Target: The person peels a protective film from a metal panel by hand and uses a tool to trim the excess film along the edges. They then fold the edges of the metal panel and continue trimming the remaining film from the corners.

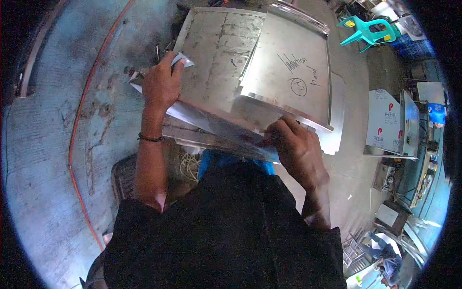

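My left hand (162, 83) is closed on the left end of a long bent sheet metal piece (211, 124), with a small pale metal flap (185, 59) under the thumb. At the other end of that piece, my right hand (297, 147) has its fingers curled together at the near edge. What lies inside the right fingers is hidden. Beyond the hands lies a large scuffed metal sheet (211, 53). A metal panel (288, 62) with raised edges, handwriting and a circled number rests on its right part.
A teal plastic chair (368, 31) stands at the far right. Boards with printed film (384, 120) stand on the right. An orange hose (79, 115) runs along the blue wall (48, 154) on the left. Another person (387, 255) is at the lower right.
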A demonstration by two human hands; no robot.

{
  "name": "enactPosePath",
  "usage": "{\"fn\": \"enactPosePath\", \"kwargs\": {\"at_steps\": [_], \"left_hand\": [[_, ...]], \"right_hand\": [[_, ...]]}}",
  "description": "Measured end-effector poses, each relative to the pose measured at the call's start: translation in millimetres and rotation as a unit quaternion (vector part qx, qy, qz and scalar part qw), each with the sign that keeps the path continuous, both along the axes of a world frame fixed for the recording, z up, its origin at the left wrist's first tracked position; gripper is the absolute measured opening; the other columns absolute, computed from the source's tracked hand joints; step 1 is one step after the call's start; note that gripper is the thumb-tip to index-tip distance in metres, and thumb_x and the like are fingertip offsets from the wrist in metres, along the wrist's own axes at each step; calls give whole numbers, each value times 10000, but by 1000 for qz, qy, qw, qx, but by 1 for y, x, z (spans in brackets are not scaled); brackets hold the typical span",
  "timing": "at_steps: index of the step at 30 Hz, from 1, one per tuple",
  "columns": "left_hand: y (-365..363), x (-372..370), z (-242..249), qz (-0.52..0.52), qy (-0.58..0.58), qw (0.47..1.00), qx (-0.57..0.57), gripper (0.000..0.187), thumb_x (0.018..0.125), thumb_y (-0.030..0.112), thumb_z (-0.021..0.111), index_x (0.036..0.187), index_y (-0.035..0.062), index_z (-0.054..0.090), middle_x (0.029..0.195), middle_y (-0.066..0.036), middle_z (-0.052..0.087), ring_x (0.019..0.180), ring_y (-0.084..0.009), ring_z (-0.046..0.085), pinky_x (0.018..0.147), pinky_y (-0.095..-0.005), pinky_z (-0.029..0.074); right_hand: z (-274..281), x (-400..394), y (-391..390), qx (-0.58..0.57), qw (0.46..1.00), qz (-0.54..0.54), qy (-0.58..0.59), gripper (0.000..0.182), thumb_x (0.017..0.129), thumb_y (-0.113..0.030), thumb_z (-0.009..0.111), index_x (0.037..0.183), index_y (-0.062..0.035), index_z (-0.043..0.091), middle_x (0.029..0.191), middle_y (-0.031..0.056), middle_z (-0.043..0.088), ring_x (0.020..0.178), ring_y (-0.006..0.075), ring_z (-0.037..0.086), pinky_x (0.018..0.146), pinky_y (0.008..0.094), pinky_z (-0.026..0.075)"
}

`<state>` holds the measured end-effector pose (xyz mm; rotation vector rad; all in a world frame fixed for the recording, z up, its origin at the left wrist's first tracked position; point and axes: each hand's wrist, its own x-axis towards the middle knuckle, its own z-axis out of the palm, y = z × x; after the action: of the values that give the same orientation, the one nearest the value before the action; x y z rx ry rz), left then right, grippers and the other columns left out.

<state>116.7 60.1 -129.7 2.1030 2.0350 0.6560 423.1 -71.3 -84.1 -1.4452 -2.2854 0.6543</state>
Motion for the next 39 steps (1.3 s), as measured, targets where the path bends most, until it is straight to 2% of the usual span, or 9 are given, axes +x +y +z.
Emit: {"fn": "enactPosePath", "kwargs": {"at_steps": [5, 12, 14, 23, 25, 27, 29, 36, 39], "left_hand": [[1, -1, -2, 5, -1, 1000, -14, 312, 964, 332, 561, 1125, 72, 623, 926, -242, 691, 896, -470, 649, 775, -555, 481], [-3, 0, -2, 34, 34, 999, -14, 327, 972, 342, 530, 1146, 85, 631, 933, -241, 694, 903, -469, 651, 783, -557, 485], [-5, -1, -3, 43, 34, 998, 1, 321, 973, 345, 526, 1136, 89, 631, 925, -239, 694, 897, -471, 651, 781, -561, 483], [-15, 0, 5, -4, -52, 998, 29, 243, 970, 274, 561, 1052, 51, 616, 848, -241, 678, 824, -461, 654, 727, -534, 494], [-36, 9, 18, -97, -193, 970, 114, 135, 925, 149, 622, 985, 31, 601, 806, -186, 652, 754, -404, 646, 679, -489, 500], [-52, 18, 29, -317, -167, 923, 141, 140, 857, 89, 689, 929, 25, 587, 797, -129, 621, 722, -330, 627, 650, -440, 491], [-67, 38, 38, -441, -148, 881, 88, 156, 834, 122, 707, 911, 42, 597, 824, -106, 636, 760, -291, 642, 671, -416, 482], [-82, 53, 19, -413, -103, 902, 72, 144, 835, 141, 709, 894, 66, 600, 802, -79, 626, 748, -282, 624, 701, -409, 470], [-84, 53, 18, -421, -99, 900, 59, 145, 837, 147, 710, 901, 73, 603, 800, -71, 621, 736, -275, 606, 689, -408, 462]], "right_hand": [[-1, 2, 4, 24, 996, 49, -69, 193, 865, -98, 619, 1037, -50, 544, 1043, 126, 580, 893, 325, 666, 702, 436, 550], [-11, 9, 1, 33, 994, 84, -54, 227, 875, -107, 609, 1089, -51, 556, 1139, 135, 592, 923, 334, 658, 759, 426, 544], [-13, 2, 4, 68, 996, 61, 10, 152, 841, -12, 674, 956, -16, 574, 893, 114, 587, 739, 300, 653, 583, 411, 524], [-20, -5, -1, 48, 996, 20, 77, 174, 812, -5, 711, 935, -35, 590, 897, 101, 594, 766, 296, 655, 626, 412, 524], [-16, -8, 0, 55, 995, 17, 78, 171, 814, -1, 706, 933, -33, 587, 903, 103, 594, 774, 297, 653, 627, 412, 522], [-16, -9, -2, 56, 995, 13, 78, 168, 816, 3, 702, 931, -32, 584, 910, 105, 595, 783, 298, 652, 628, 411, 519], [-17, -8, 0, 64, 996, 22, 60, 162, 827, 2, 688, 939, -27, 575, 923, 111, 592, 798, 302, 647, 632, 413, 514], [-17, -7, 1, 46, 998, 30, 43, 134, 862, -32, 660, 958, -19, 567, 931, 119, 587, 821, 311, 642, 657, 422, 518], [-17, -8, 0, 12, 998, 31, 55, 207, 814, -61, 649, 1000, -43, 559, 962, 127, 555, 889, 349, 624, 762, 442, 519]]}}
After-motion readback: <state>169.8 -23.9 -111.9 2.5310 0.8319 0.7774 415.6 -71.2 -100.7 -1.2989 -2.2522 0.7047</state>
